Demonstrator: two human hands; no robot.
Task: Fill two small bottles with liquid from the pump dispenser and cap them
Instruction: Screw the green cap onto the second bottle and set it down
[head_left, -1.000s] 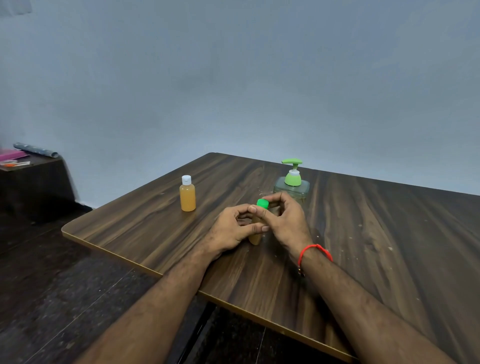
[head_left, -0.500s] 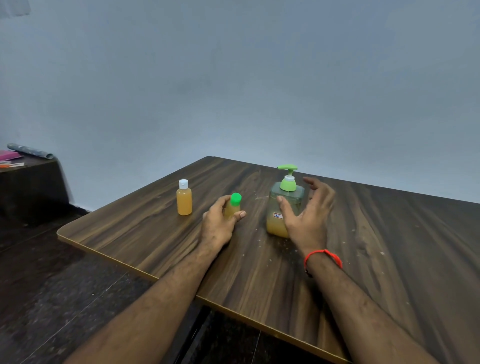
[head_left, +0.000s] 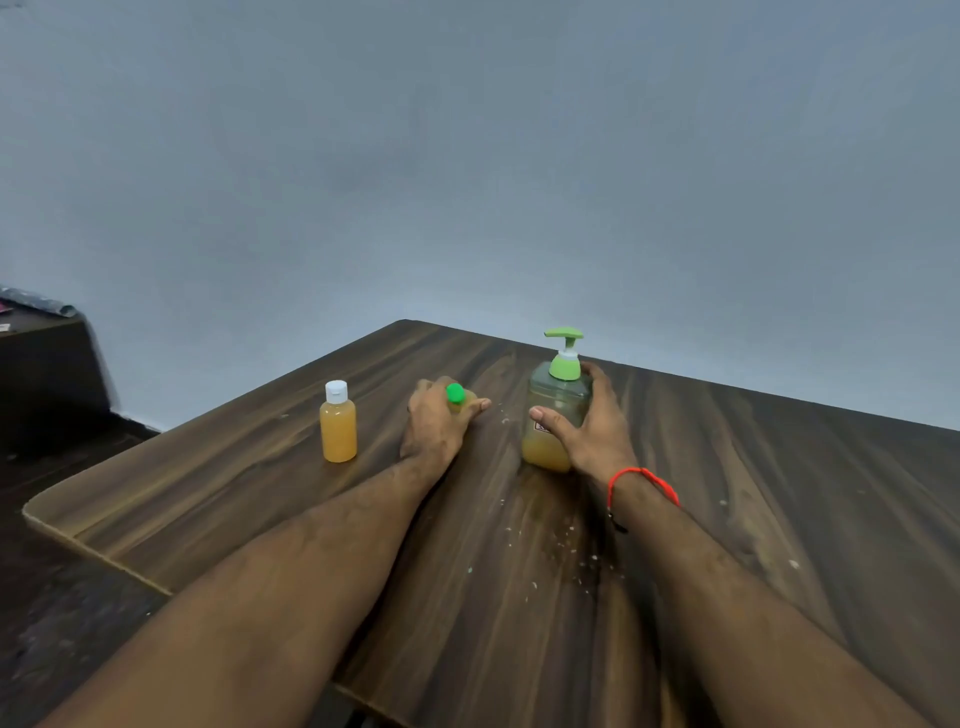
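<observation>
Two capped bottles (head_left: 338, 422), left hand (head_left: 439, 423) round one (head_left: 458, 398)

A dark wooden table (head_left: 779, 493) is filling the lower part of the view, with pale specks (head_left: 566, 540) lying on it. Left of the table, a low dark cabinet (head_left: 47, 364) is standing against the grey wall (head_left: 467, 156), carrying a rolled item (head_left: 39, 301).

Dark wood-grain table (head_left: 753, 519). Standing on it: pump dispenser (head_left: 557, 415) with green pump head, part-filled with orange liquid. Left of dispenser, green-capped bottle (head_left: 457, 397); further left, white-capped bottle (head_left: 338, 422) of orange liquid, upright. Pale specks (head_left: 563, 540) scattered on the near side of dispenser.
</observation>
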